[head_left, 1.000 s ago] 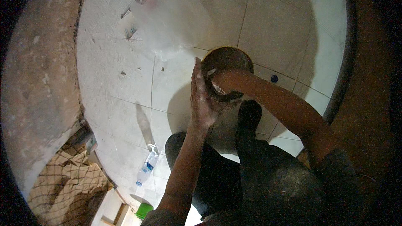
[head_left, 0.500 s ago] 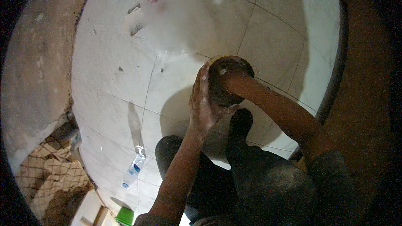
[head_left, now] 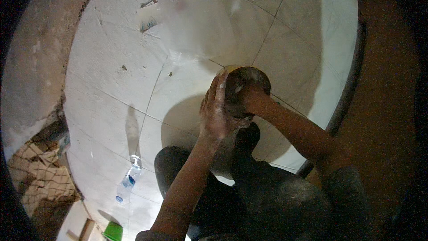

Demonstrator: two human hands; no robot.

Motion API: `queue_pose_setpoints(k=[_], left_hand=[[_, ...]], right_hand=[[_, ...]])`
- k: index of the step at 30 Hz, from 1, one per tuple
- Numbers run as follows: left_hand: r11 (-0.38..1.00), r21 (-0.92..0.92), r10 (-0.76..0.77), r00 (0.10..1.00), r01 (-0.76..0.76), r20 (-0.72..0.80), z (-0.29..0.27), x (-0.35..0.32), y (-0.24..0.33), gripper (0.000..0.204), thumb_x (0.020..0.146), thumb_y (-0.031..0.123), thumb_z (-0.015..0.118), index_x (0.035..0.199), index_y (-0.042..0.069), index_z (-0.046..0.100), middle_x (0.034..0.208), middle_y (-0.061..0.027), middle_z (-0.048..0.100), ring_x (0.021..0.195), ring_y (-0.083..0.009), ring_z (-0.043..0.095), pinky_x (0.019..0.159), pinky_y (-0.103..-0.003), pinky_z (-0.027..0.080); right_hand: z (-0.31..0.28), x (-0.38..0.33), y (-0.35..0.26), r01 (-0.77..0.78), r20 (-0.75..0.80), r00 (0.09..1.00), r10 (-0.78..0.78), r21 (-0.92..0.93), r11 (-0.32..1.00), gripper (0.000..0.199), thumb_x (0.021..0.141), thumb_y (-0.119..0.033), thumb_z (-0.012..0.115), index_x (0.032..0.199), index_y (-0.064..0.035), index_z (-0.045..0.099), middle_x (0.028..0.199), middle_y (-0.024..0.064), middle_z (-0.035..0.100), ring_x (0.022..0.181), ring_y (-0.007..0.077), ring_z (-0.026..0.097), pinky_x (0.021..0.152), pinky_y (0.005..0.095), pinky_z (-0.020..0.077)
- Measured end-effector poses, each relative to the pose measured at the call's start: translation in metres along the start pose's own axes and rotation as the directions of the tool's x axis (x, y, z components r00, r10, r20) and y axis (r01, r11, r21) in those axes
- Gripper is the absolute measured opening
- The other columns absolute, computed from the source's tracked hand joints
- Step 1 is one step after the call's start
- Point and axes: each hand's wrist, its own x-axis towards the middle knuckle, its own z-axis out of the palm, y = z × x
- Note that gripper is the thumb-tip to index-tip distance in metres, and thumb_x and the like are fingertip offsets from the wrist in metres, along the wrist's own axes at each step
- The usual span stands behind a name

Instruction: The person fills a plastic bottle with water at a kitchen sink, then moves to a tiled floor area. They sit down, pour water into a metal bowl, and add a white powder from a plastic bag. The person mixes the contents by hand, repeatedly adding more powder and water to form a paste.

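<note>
My left hand [head_left: 216,110] is wrapped round the side of a round, tin-like container [head_left: 250,72] with a yellowish rim and a dark inside. White powder or dust coats the fingers and wrist of that hand. The container is tilted, its mouth turned toward my right arm. Into that mouth reaches my right hand [head_left: 254,99]; its fingers are hidden inside, so what they hold, if anything, does not show. Beyond the container, a whitish, cloudy plastic bag [head_left: 196,24] with printed patches lies on the floor.
A clear plastic bottle [head_left: 128,180] lies on the tiled floor [head_left: 111,120] at the left, above a green container [head_left: 113,231]. Netting-covered brownish material [head_left: 40,183] sits at the lower left. A dark raised edge [head_left: 350,89] runs along the right. My bent legs [head_left: 276,192] are close below.
The whole view has shifted slightly. The container's mouth shows a little more openly, with my left hand still round it and my right hand still inside.
</note>
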Motion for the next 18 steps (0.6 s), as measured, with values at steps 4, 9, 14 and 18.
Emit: queue_pose_setpoints(k=[4, 9, 14, 18], left_hand=[[0.999, 0.014, -0.038, 0.999, 0.037, 0.027, -0.002, 0.007, 0.016, 0.134, 0.051, 0.033, 0.101, 0.162, 0.015, 0.028, 0.159, -0.0227, 0.04, 0.144, -0.0437, 0.044, 0.116, -0.053, 0.041], [0.997, -0.058, 0.049, 0.999, -0.049, -0.004, 0.001, 0.009, 0.013, 0.133, 0.051, 0.032, 0.101, 0.162, 0.015, 0.028, 0.159, -0.0222, 0.041, 0.144, -0.0434, 0.044, 0.117, -0.052, 0.041], [0.998, -0.045, -0.036, 0.999, 0.035, -0.007, 0.002, -0.001, -0.009, 0.135, 0.051, 0.035, 0.101, 0.162, 0.017, 0.026, 0.159, -0.022, 0.04, 0.145, -0.0429, 0.043, 0.117, -0.051, 0.041], [0.991, -0.091, 0.101, 0.995, -0.1, 0.008, 0.033, 0.024, 0.018, 0.132, 0.053, 0.035, 0.101, 0.16, 0.01, 0.028, 0.148, -0.0208, 0.051, 0.133, -0.0432, 0.055, 0.108, -0.048, 0.051]], right_hand=[[0.016, 0.037, 0.013, 0.062, 0.069, 0.995, -0.072, 0.139, 0.988, 0.051, 0.1, -0.027, 0.062, 0.147, -0.009, 0.056, 0.141, 0.0205, 0.062, 0.131, 0.0358, 0.059, 0.113, 0.047, 0.0459], [0.027, 0.062, 0.054, 0.025, -0.238, 0.965, 0.108, 0.495, 0.868, 0.054, 0.099, -0.029, 0.063, 0.149, -0.0109, 0.054, 0.152, 0.0176, 0.054, 0.137, 0.0364, 0.053, 0.117, 0.0481, 0.0419], [-0.006, 0.017, -0.009, -0.029, -0.022, 0.999, 0.034, 0.23, 0.973, 0.048, 0.1, -0.031, 0.059, 0.144, -0.0108, 0.059, 0.15, 0.0161, 0.056, 0.135, 0.0381, 0.055, 0.119, 0.0491, 0.0395], [0.062, 0.058, 0.059, 0.096, -0.083, 0.994, -0.066, 0.434, 0.896, 0.047, 0.103, -0.032, 0.054, 0.144, -0.0103, 0.06, 0.149, 0.0151, 0.058, 0.135, 0.0375, 0.055, 0.12, 0.0467, 0.039]])
